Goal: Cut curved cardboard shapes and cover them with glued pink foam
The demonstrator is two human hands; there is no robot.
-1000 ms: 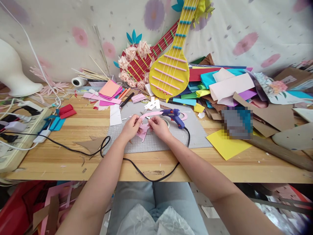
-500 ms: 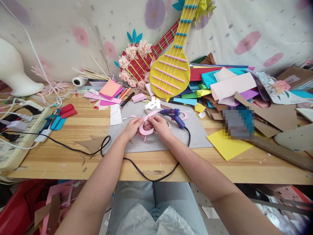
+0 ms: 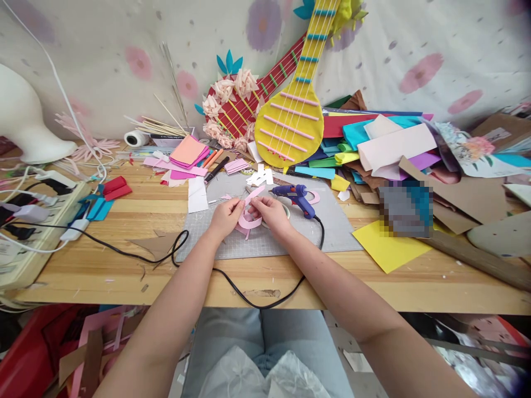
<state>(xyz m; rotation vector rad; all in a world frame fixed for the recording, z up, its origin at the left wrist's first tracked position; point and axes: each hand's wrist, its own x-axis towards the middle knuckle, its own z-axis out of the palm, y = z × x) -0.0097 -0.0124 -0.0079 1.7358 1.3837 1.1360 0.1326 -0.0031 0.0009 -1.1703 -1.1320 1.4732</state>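
Note:
Both hands meet over the grey cutting mat [image 3: 332,232] at the middle of the wooden table. My left hand [image 3: 225,216] and my right hand [image 3: 269,213] are closed in pinches on a pink paper strip [image 3: 250,219] that is curled into a loop between them, one end sticking up toward the back. A blue glue gun [image 3: 296,197] lies on the mat just right of my right hand, its black cord [image 3: 249,296] trailing off the table's front edge.
A yellow paper guitar [image 3: 292,119] and a red one with paper flowers [image 3: 232,113] lean on the wall. Coloured paper and cardboard pile up at right [image 3: 390,146]. A yellow sheet [image 3: 388,249], power strip [image 3: 37,221], white tape roll [image 3: 135,138] and pink paper stack [image 3: 187,152] lie around.
The pink strip, stretched out flat a second ago, has been rolled tighter into a loop between both hands. The hands stayed in place over the mat.

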